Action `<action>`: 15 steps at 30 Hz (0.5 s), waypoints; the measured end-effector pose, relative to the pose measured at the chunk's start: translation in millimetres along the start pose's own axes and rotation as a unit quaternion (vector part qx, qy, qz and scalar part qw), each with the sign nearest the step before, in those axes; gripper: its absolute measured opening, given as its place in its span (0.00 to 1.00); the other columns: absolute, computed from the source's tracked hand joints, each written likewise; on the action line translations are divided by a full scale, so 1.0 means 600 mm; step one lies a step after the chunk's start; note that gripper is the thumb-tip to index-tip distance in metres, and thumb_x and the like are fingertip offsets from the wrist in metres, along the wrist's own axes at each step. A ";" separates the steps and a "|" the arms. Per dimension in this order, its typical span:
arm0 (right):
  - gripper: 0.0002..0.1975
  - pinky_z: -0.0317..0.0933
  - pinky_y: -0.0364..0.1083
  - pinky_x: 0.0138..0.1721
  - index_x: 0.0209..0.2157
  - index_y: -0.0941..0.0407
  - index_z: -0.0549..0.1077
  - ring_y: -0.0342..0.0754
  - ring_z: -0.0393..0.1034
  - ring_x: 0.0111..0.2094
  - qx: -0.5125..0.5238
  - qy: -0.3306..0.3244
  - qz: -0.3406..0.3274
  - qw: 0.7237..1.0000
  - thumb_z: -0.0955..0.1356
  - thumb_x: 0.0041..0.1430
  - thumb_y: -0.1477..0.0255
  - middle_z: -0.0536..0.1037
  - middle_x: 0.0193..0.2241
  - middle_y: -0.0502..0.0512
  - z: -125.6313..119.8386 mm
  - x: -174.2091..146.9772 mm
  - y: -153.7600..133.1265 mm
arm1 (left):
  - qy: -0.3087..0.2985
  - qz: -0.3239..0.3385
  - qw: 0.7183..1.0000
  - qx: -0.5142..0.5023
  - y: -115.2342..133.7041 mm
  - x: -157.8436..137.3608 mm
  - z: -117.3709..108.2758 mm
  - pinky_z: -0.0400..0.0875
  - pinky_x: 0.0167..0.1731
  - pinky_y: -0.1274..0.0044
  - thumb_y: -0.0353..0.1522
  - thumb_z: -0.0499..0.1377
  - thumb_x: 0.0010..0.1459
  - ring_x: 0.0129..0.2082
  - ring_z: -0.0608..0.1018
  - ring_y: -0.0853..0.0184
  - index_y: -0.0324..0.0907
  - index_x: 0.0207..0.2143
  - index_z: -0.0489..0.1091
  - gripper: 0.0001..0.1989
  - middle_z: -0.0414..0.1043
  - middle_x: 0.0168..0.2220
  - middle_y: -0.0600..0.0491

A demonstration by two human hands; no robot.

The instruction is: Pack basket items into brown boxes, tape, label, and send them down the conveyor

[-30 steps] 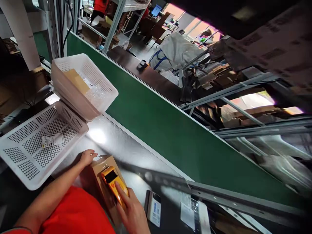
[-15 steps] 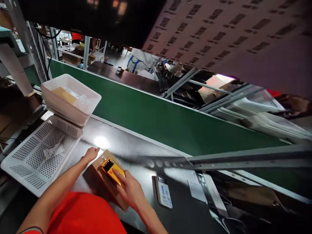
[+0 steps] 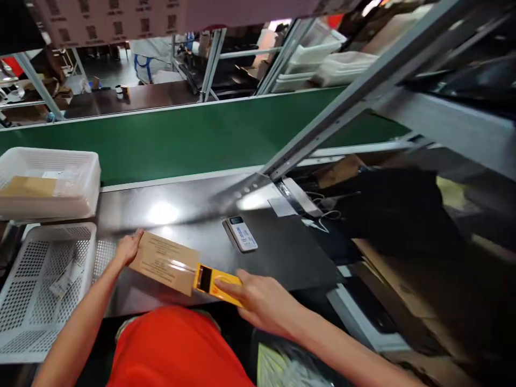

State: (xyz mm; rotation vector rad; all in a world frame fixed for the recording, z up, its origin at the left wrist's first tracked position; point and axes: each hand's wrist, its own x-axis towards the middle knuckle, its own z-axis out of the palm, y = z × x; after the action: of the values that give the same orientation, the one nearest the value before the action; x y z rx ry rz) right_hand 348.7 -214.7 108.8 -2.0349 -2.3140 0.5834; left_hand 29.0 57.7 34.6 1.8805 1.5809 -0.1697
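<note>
One white basket [image 3: 93, 236], with a printed slip [image 3: 66, 279] inside, stands left of the cardboard box [image 3: 161, 260]. The left hand [image 3: 128, 248] grips the box's left end, over the tabletop [image 3: 193, 207]; just at its right end is a yellow tool [image 3: 226, 280], enclosed by the right hand [image 3: 260, 298].

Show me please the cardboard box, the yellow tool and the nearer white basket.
Cardboard box [image 3: 165, 262], head view: middle of its printed face.
Yellow tool [image 3: 223, 295], head view: its yellow body, just below the thumb.
Nearer white basket [image 3: 38, 293], head view: bare perforated floor.
</note>
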 end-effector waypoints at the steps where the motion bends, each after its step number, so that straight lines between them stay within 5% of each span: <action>1: 0.25 0.56 0.46 0.29 0.52 0.43 0.80 0.48 0.72 0.28 0.007 0.003 0.008 1.000 0.71 0.51 0.72 0.78 0.37 0.55 0.015 -0.051 0.041 | -0.001 -0.003 1.000 0.011 0.001 0.001 0.000 0.72 0.45 0.66 0.58 0.33 0.69 0.49 0.83 0.42 0.37 0.33 0.80 0.45 0.82 0.42 0.29; 4: 0.24 0.51 0.47 0.27 0.53 0.44 0.80 0.46 0.70 0.28 0.038 -0.001 0.026 0.999 0.71 0.53 0.71 0.76 0.35 0.55 0.065 -0.174 0.135 | 0.005 -0.008 1.000 0.028 0.001 0.004 -0.001 0.72 0.44 0.66 0.60 0.32 0.67 0.47 0.83 0.43 0.39 0.31 0.79 0.46 0.83 0.40 0.31; 7: 0.21 0.50 0.47 0.28 0.50 0.47 0.83 0.45 0.69 0.27 0.086 -0.001 0.054 0.995 0.70 0.54 0.73 0.76 0.33 0.55 0.111 -0.210 0.167 | 0.006 -0.017 0.999 0.045 0.006 0.006 -0.006 0.73 0.44 0.65 0.62 0.32 0.65 0.44 0.83 0.44 0.39 0.28 0.77 0.47 0.82 0.38 0.32; 15: 0.21 0.59 0.43 0.33 0.44 0.52 0.85 0.45 0.73 0.32 0.189 0.107 0.086 0.972 0.69 0.50 0.82 0.80 0.35 0.53 0.215 0.008 0.083 | -0.003 -0.018 0.998 0.061 0.043 -0.013 -0.018 0.76 0.41 0.65 0.69 0.29 0.59 0.40 0.83 0.46 0.38 0.28 0.78 0.53 0.82 0.34 0.36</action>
State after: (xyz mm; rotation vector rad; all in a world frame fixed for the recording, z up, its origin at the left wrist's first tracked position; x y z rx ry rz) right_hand 363.6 -240.7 -26.1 -2.0082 -1.7609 0.7074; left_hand 47.0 56.4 57.2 1.9417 1.6348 -0.2924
